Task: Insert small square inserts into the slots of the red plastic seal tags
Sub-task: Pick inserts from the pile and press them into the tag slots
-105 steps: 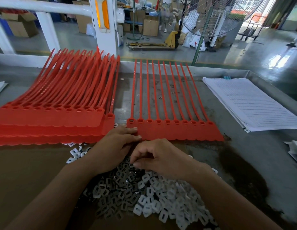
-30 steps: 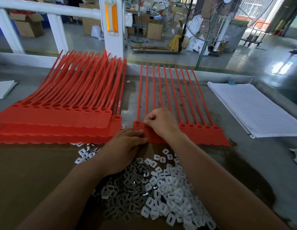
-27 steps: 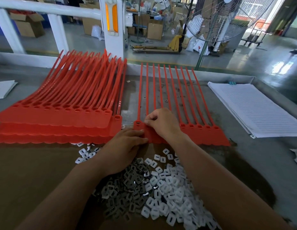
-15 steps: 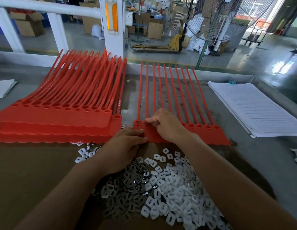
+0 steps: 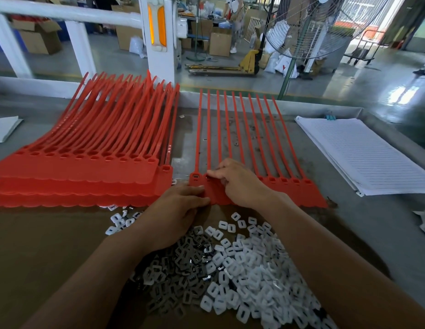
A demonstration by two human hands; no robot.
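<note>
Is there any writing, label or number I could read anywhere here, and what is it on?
Nothing here can be read as a word or number.
Red strap at the right edge of the big stack: small white printed marks, too small to read.
Paper stack on the right: ruled lines only, no legible words.
White sack on the floor behind: a red mark, too blurred to read.

Factory floor, plainly an assembly workshop. Far beyond the right hand (image 5: 240, 184): yellow pallet jack (image 5: 230, 67), cardboard boxes (image 5: 219, 43), big pedestal fan (image 5: 308, 27), polished concrete floor (image 5: 349, 79). Left of the left hand (image 5: 173, 210), bulk stack of red seal tags (image 5: 76, 172); just below both hands, heap of inserts (image 5: 242, 269).
</note>
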